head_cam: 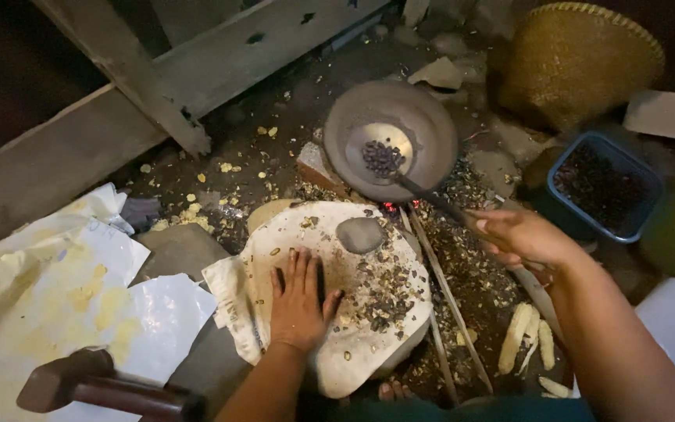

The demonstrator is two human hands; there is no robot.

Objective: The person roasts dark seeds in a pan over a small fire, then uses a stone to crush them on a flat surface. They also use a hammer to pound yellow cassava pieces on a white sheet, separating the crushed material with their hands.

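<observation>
My left hand (298, 301) lies flat, fingers spread, on a pale flat stone slab (291, 234) strewn with dark seeds and husks. A small grey stone (359, 234) rests on the slab just beyond my fingers. My right hand (519, 236) grips the long dark handle (431, 199) of a ladle whose bowl (383, 150) holds dark seeds. The ladle sits inside a round grey metal pan (423, 129) on the ground past the slab. Red embers (389, 207) glow under the pan's near edge.
A blue tub (580, 156) of dark seeds and a woven basket (576, 59) stand at the right. Corn cobs (521, 336) lie lower right. White sheets (56, 289) and a hammer (95, 383) lie left. Wooden beams (134, 86) cross the back. Thin sticks (447, 297) lie beside the slab.
</observation>
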